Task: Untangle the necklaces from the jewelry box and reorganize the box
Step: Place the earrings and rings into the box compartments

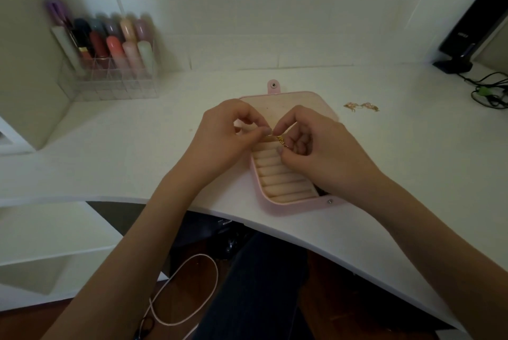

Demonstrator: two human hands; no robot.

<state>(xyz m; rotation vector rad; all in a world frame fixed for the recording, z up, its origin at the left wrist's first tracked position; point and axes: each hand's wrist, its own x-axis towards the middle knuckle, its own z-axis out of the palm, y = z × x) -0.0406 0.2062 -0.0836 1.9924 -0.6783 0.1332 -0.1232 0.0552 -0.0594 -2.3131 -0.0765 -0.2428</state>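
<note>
Both hands were pinched on the same small gold tangle (279,141), held just above the open pink jewelry box (275,206). The left hand (220,141) nipped one end between thumb and forefinger, and the right hand (316,147) curled round the other end, its fingers folded in toward the palm. The piece ran roughly left to right between the two sets of fingertips, so any teasing apart would likely have meant drawing the hands sideways, away from each other; neither hand was plainly nearer. Beneath them the box's cream ring rolls (277,174) lay in rows, its lid folded back flat on the white bench (137,133). Further right, well apart from the box, another bit of gold jewelry (361,106) lay loose on the bench. The chain itself was too fine and blurred to follow, and the right wrist hid the box's right-hand compartments, so what remained inside I could not tell.
</note>
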